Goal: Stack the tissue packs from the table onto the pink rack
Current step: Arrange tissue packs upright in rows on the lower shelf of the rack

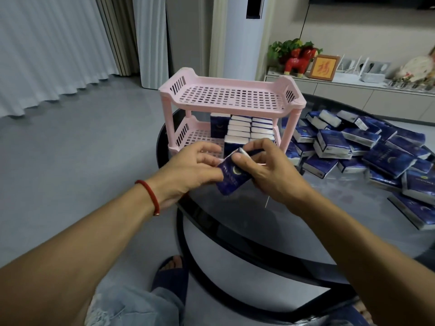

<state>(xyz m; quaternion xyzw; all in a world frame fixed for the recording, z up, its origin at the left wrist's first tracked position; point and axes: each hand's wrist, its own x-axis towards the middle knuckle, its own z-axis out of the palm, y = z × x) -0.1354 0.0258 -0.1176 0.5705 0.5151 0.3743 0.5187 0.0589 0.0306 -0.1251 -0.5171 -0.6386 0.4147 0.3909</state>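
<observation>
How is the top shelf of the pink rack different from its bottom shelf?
The top shelf holds no tissue packs; the bottom shelf already holds rows of stacked packs on its right part. The top shelf is in full view; the bottom shelf is partly hidden by the hands. Both are pink, perforated plastic.

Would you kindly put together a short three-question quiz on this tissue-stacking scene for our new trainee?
1. True or false: the top shelf of the pink rack holds tissue packs.
2. Which hand wears the red bracelet?
3. The loose pile of packs lies: A) on the floor, B) on the glass table right of the rack, C) on the top shelf.

Key: 1 false, only the lower shelf holds packs; 2 the left hand; 3 B.
</observation>
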